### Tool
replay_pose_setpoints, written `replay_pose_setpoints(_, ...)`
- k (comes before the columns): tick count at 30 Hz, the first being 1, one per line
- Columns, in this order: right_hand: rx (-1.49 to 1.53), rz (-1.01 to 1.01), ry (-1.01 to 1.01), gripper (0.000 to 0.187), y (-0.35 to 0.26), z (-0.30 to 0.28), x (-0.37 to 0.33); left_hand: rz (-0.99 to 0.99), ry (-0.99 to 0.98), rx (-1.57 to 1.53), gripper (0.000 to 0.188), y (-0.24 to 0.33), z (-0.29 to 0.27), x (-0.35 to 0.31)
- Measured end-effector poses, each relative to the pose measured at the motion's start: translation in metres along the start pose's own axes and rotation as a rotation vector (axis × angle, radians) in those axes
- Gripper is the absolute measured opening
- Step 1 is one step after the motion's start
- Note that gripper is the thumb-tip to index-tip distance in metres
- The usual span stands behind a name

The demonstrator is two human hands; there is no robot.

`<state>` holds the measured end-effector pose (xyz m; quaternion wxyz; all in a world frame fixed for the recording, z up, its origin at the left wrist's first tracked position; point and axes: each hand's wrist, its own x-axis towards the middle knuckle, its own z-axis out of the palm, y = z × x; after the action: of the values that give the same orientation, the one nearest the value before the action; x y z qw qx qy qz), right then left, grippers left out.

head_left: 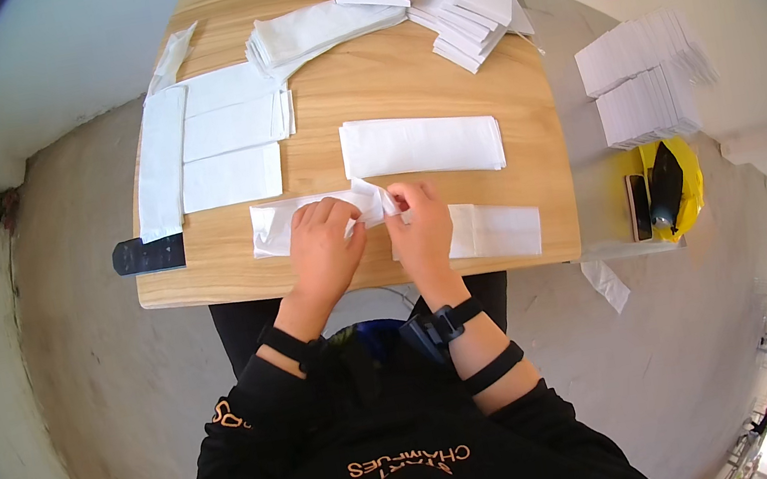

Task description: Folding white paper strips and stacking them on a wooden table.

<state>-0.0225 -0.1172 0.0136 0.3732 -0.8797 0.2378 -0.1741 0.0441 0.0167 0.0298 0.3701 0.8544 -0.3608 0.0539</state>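
Near the table's front edge lies a thin, soft white sheet point(272, 230), perhaps a flat bag or sleeve. My left hand point(326, 246) is closed on it, its fingertips pinching the right part. Just beside it, my right hand point(421, 231) pinches a raised, crumpled corner of the same white material. Another flat white piece point(502, 230) extends to the right from beneath my right hand. Beyond both hands sits a neat stack of long white pieces point(422, 145). Fingertips and folds partly hide where the sheet is gripped.
White flat packs point(227, 123) cover the table's left side. A pile of white sleeves point(309, 34) and white cartons point(472, 11) lie at the back. Stacked white pieces point(641, 80) and a yellow bag point(690, 188) stand right. A black device point(148, 256) overhangs the left edge.
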Motion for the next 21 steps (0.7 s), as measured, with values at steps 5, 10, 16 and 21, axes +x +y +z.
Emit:
replay_pose_setpoints(5,0.38,0.197,0.259,0.015,0.026,-0.024,-0.023,-0.431,0.057,-0.198,0.013,-0.022,0.001,-0.034)
replay_pose_setpoints(10,0.502,0.421,0.241,0.02,0.057,-0.041,-0.048,-0.475,0.053,-0.341,0.019,-0.036,0.015,-0.06)
replay_pose_setpoints(16,0.091,0.361,0.179,0.024,0.079,-0.051,-0.058,-0.393,0.097,-0.407,0.017,-0.036,0.019,-0.06)
replay_pose_setpoints(21,-0.01,0.358,0.182,0.021,0.083,-0.056,-0.055,-0.346,-0.036,-0.135,0.016,-0.026,0.007,-0.054)
